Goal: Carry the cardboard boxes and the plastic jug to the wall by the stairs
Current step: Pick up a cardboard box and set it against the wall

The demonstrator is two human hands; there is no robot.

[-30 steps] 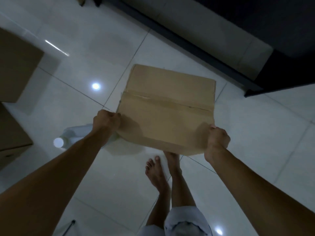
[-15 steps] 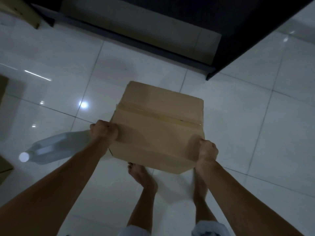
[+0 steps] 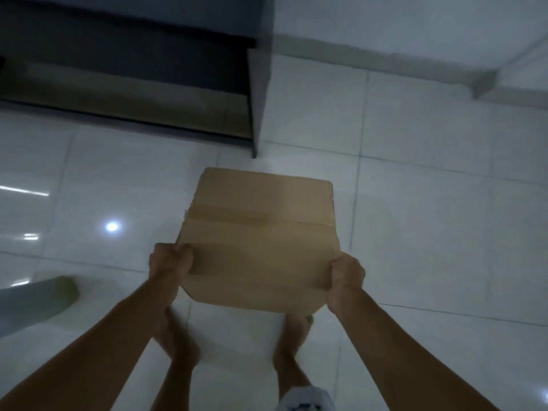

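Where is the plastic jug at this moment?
In the head view the plastic jug lies on the floor at the left edge, left of the left hand.

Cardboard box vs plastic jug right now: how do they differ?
The cardboard box is brown and opaque; the plastic jug is pale and translucent. The box is carried, with the left hand and right hand gripping its near corners; no hand touches the jug. The box sits whole at frame centre, taped across its top; the jug is cut off by the left edge. Both are over the tiled floor.
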